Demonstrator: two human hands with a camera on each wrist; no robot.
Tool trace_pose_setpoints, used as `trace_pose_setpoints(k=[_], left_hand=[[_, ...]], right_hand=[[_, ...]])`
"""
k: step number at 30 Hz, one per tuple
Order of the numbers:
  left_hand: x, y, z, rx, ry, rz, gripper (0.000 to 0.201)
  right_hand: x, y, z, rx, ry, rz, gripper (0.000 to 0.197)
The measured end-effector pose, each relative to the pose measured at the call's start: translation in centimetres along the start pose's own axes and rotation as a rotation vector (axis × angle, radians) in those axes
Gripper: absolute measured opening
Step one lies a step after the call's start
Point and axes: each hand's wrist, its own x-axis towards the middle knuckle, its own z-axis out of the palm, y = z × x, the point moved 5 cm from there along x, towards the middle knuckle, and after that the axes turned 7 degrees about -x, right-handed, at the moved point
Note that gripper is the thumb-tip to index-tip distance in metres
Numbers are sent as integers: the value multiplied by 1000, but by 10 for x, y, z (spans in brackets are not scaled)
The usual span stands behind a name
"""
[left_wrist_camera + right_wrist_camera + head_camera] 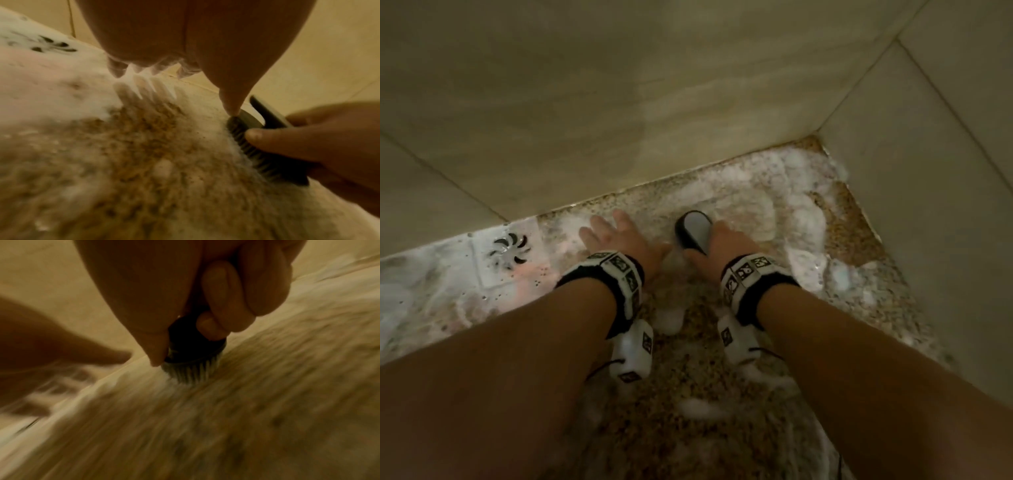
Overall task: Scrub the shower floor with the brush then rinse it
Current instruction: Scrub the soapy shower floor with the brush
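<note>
The walls [688, 102] of pale tile meet in a corner at the far right, and the speckled shower floor [705, 394] runs up to them, so the scrubbing is confined to a wedge where grime would likely collect. Foam [804, 212] lies thick across the far part of the floor and thins toward the near side, which suggests the soapy scrubbing stage is in progress and rinsing is not yet begun. The drain [511, 251], set in a light square to the left, sits just beside the left hand, well placed to take the suds later.

The left hand [616, 236] lies flat on the wet floor, fingers [119, 69] spread apart and straight, probably as a prop for the person leaning in. The right hand [719, 246] grips the brush [693, 229], its fingers [222, 301] curled tight around the dark handle and thumb down the side, so pressure goes straight into the bristles. The brush stands bristles-down on the floor, near the wall's base, just right of the left thumb.
</note>
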Motion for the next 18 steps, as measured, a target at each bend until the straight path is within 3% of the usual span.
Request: trace_pose_setpoints(k=[2,6,8,11,14,16,18], left_hand=[[0,14,2,-9,-35,4,108],[3,51,11,-10,-74,12,117],[2,71,19,-25,-99,17,123],[-4,101,36,-74,-147,4,129],[3,118,47,-121,-130,-67,145],[10,123,50,-118,-137,-105,158],[13,125,51,-95,-149,-114,169]], right_hand=[[0,51,-15,23,28,116,77],[-8,190,-51,125,175,500,72],[-19,221,-55,161,189,594,72],[-23,187,-49,121,264,394,57],[-24,125,-19,115,73,231,66],[-25,136,-21,88,57,224,69],[-24,188,-40,94,160,300,61]])
